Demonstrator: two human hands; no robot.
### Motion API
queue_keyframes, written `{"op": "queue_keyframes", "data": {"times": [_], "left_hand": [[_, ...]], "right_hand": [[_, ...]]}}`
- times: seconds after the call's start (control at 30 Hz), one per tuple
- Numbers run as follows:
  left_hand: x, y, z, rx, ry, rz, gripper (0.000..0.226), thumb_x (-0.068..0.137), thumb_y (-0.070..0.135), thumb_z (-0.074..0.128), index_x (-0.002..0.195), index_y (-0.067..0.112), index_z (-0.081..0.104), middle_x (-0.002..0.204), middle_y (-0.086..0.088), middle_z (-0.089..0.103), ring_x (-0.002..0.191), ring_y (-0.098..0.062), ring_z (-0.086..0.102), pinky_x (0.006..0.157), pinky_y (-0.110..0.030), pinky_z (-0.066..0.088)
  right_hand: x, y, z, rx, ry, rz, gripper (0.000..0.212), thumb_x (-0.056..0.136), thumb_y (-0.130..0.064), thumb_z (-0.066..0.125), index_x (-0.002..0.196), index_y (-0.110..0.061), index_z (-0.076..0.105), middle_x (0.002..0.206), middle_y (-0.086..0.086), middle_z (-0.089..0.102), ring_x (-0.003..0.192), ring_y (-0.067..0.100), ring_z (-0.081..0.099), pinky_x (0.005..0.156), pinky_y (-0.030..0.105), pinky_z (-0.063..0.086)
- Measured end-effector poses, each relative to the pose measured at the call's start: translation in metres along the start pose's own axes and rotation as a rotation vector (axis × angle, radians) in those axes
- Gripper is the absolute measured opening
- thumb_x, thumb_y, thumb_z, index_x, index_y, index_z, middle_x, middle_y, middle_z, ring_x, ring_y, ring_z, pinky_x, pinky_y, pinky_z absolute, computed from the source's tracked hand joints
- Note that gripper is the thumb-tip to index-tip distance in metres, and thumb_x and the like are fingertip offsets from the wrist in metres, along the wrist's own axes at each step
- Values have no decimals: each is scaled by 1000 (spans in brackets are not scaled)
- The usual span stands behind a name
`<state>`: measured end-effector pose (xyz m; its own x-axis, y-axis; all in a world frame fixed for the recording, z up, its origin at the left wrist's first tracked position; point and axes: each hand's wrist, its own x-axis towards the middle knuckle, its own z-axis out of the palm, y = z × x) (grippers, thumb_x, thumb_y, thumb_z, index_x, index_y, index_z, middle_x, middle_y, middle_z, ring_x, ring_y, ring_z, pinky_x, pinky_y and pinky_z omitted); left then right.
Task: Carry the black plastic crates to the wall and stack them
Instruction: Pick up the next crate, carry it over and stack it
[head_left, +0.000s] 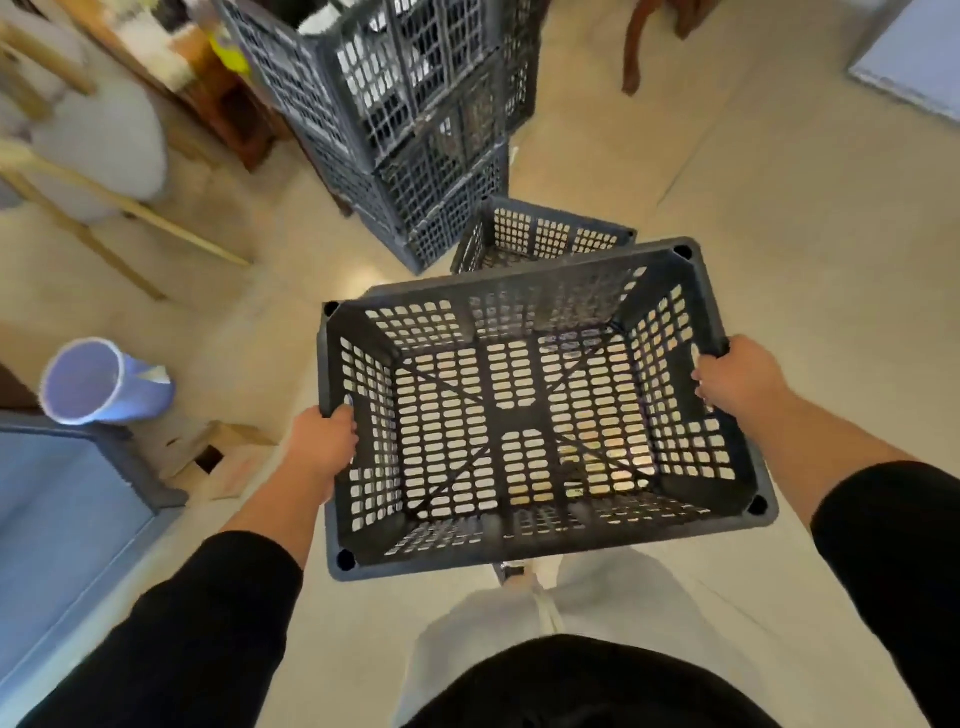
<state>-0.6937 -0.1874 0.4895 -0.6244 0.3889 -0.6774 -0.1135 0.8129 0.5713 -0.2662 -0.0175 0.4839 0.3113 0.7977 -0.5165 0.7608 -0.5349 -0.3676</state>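
Observation:
I hold an empty black perforated plastic crate (524, 410) in front of my body, above the floor, its open top facing me. My left hand (324, 441) grips its left rim and my right hand (740, 376) grips its right rim. Just beyond it another black crate (540, 234) sits low on the floor, partly hidden by the held one. Farther ahead stands a tall stack of black crates (415, 119), several high and leaning in the wide-angle view.
A blue bucket (98, 384) lies at the left beside a flattened cardboard box (218, 452) and a blue-grey container (67, 519). Wooden furniture and a padded chair (93, 130) crowd the far left. A wooden leg (636, 47) stands at the far right. The floor is beige tile.

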Motion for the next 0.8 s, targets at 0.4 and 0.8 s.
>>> {"op": "queue_keyframes", "data": {"times": [0.4,0.8], "left_hand": [[-96,121,140,304,-258,310,17,106,21,52,97,8,59,77,-8,60,61,-21,54,60,-30,45],[-231,179,407,616,-497,595,20,107,25,54,98,8,60,77,-11,61,66,-27,54,66,-42,46]], "right_hand": [[-45,170,-143,287,249,209,23,98,-26,59,111,-7,61,98,17,68,87,40,68,82,50,60],[-61,387,-264,544,444,545,32,100,-24,58,126,-5,59,111,21,68,100,42,68,91,59,58]]}}
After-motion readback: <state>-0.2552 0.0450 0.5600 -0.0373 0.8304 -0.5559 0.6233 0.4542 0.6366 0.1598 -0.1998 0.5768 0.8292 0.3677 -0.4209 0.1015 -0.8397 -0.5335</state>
